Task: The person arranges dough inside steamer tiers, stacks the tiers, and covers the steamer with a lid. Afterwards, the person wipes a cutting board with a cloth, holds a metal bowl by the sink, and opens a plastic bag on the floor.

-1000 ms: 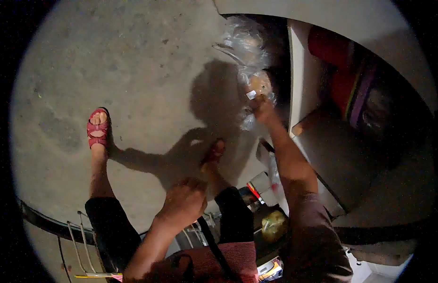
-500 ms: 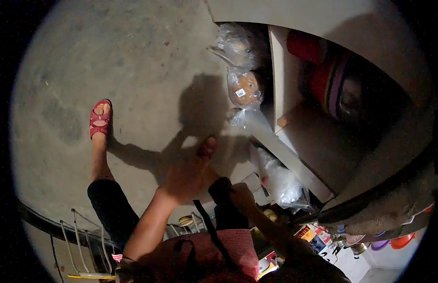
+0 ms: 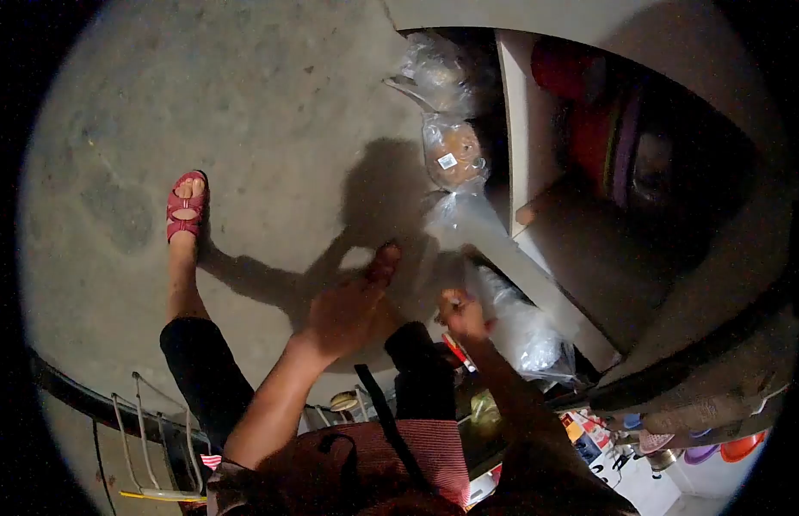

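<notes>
My left hand [image 3: 346,318] hovers over the floor in front of my body; its fingers are too dark and smeared to read. To its right, my right hand [image 3: 462,314] has its fingers curled together, and what they hold, if anything, is too small to make out. Beyond it on the floor lies a clear plastic bag [image 3: 455,153] with something round and brown inside and a white label. Another clear bag [image 3: 435,70] lies farther off. Nearest to my right hand is a large crumpled plastic bag [image 3: 530,342].
An open cabinet [image 3: 518,129] at the right holds red and purple items in shadow. My feet in red sandals [image 3: 186,206] stand on the concrete floor [image 3: 244,103]. A metal rack [image 3: 145,430] is at the lower left, with colourful containers [image 3: 742,447] at the lower right.
My right hand has left the brown item's bag, drawn back close to my body, then moved slightly forward again. My left hand has moved a little forward. The view has shifted slightly.
</notes>
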